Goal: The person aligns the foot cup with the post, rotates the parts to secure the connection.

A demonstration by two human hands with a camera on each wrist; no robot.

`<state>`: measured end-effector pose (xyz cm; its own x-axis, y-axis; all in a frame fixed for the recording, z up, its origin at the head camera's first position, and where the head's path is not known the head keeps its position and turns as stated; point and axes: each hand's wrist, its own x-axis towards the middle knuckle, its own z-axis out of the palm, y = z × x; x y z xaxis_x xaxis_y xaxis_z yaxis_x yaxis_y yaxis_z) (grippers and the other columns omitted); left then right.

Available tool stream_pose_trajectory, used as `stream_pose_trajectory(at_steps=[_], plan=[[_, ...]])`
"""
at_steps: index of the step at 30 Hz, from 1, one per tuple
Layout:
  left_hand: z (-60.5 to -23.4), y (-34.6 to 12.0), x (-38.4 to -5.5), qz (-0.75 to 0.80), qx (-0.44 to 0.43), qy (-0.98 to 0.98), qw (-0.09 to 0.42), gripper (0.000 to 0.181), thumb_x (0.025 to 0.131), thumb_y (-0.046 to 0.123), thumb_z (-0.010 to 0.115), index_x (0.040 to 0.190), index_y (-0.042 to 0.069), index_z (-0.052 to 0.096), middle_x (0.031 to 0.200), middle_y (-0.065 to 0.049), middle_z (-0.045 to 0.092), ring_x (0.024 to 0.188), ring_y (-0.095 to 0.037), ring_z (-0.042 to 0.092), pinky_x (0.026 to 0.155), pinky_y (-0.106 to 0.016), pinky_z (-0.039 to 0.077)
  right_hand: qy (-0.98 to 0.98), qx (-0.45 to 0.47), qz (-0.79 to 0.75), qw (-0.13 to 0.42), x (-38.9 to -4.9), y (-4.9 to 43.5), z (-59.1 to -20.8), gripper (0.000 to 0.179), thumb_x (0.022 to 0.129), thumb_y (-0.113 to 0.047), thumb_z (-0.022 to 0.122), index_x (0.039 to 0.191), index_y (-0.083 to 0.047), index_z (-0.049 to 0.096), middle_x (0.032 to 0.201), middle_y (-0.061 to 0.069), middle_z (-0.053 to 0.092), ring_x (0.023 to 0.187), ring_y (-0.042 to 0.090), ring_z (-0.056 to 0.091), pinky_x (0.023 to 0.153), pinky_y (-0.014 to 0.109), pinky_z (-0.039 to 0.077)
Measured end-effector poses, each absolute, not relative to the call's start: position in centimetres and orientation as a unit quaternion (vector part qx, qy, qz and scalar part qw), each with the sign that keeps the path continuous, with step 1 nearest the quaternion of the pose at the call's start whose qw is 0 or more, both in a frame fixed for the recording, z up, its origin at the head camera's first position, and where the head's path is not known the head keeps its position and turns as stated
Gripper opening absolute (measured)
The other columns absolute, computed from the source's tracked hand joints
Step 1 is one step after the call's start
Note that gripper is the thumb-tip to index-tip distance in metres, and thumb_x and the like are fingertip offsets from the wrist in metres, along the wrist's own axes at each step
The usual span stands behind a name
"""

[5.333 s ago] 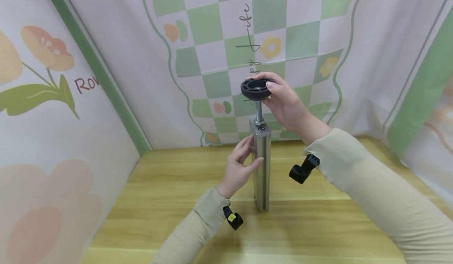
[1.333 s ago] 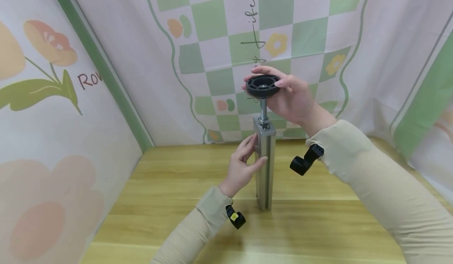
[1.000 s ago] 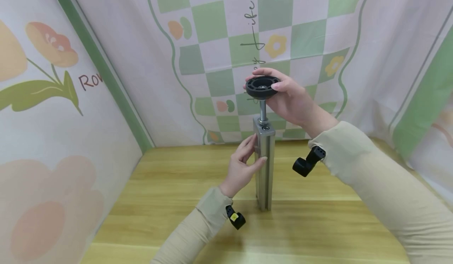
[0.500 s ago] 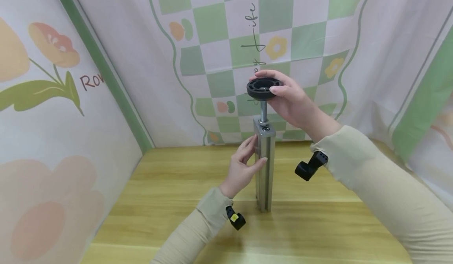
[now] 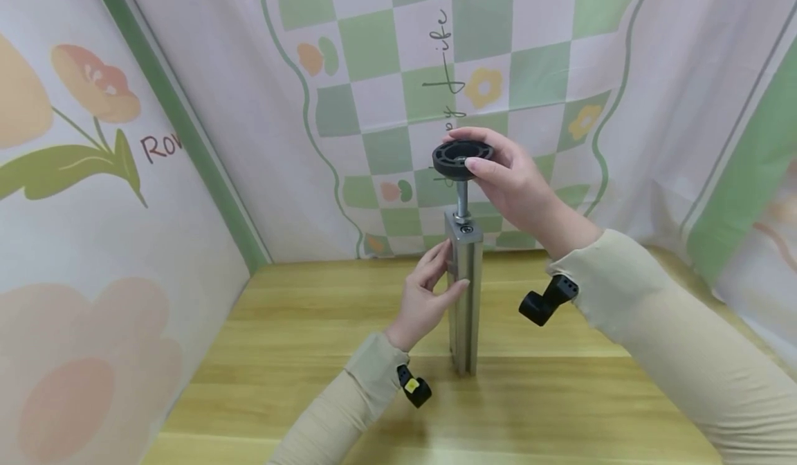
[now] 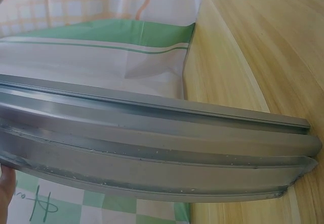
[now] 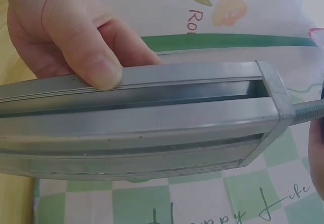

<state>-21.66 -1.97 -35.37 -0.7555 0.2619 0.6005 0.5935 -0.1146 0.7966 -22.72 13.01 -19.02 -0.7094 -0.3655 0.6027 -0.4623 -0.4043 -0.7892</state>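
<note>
A slotted aluminium profile (image 5: pixel 467 299) stands upright on the table, capped by a grey end plate (image 7: pixel 273 97). From the plate rises a threaded rod (image 5: pixel 462 198) with a nut at its base, topped by the round black base of a levelling foot (image 5: pixel 445 165). My right hand (image 5: pixel 519 185) pinches this black base, thumb on the near rim and fingers behind. Lower down, my left hand (image 5: pixel 420 306) grips the profile's upper part from the left, its thumb on the near face. The right wrist view shows that left thumb (image 7: pixel 101 72) pressing the slot's edge.
The wooden table (image 5: pixel 299 347) carries the profile's lower end. A patterned curtain (image 5: pixel 367 98) hangs close behind, with a flowered one (image 5: pixel 93 243) at the left. Small black camera mounts (image 5: pixel 542 306) stick out from both sleeves.
My right thumb has travelled from the right side of the black base to its near rim, the hand turning with it. The left hand keeps its hold, and the profile stays upright in place.
</note>
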Motion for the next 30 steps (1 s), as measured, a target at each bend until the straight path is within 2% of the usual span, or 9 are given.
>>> stream_pose_trajectory(at_steps=[8,16,21,26,30], plan=[[-35.4,-1.9,-21.8,-0.669,-0.333,-0.653,0.124,0.058,0.085,-0.010,0.062,0.137,-0.012,0.036,0.144,-0.027,0.036,0.131,-0.038,0.041,0.110,-0.030,0.039,-0.632,0.325,0.700,0.065,-22.0,13.3,-18.5,0.031,0.091,-0.001,0.049,0.119,-0.010,0.059,0.127,0.015,0.049,0.109,0.015,0.057,0.094,0.015,0.048],[-35.4,-1.9,-21.9,-0.666,-0.339,-0.651,0.128,0.058,0.085,-0.011,0.062,0.137,-0.011,0.037,0.143,-0.027,0.036,0.132,-0.038,0.040,0.111,-0.030,0.038,-0.718,0.295,0.607,0.168,-21.9,12.9,-18.5,0.033,0.087,-0.005,0.060,0.118,0.002,0.053,0.114,0.006,0.055,0.092,0.012,0.060,0.074,0.013,0.052],[-35.5,-1.9,-22.0,-0.667,-0.342,-0.649,0.130,0.059,0.084,-0.012,0.062,0.137,-0.012,0.037,0.142,-0.027,0.037,0.131,-0.039,0.041,0.110,-0.030,0.039,-0.724,0.288,0.594,0.199,-22.0,12.6,-18.6,0.033,0.085,-0.003,0.062,0.116,0.003,0.052,0.115,0.007,0.053,0.094,0.012,0.059,0.075,0.012,0.052],[-35.5,-1.9,-22.0,-0.666,-0.341,-0.651,0.125,0.059,0.084,-0.013,0.061,0.138,-0.012,0.036,0.142,-0.027,0.037,0.131,-0.038,0.041,0.110,-0.029,0.039,-0.750,0.259,0.560,0.240,-22.0,12.3,-18.6,0.037,0.083,-0.008,0.069,0.115,0.002,0.054,0.111,-0.001,0.048,0.092,0.011,0.055,0.076,0.010,0.049],[-35.4,-2.0,-22.0,-0.666,-0.340,-0.653,0.122,0.060,0.085,-0.012,0.061,0.138,-0.011,0.035,0.143,-0.027,0.037,0.132,-0.038,0.040,0.110,-0.029,0.039,-0.756,0.237,0.546,0.272,-22.1,11.8,-18.7,0.039,0.079,-0.010,0.075,0.110,0.003,0.055,0.104,-0.005,0.044,0.094,0.010,0.051,0.082,0.011,0.047]])
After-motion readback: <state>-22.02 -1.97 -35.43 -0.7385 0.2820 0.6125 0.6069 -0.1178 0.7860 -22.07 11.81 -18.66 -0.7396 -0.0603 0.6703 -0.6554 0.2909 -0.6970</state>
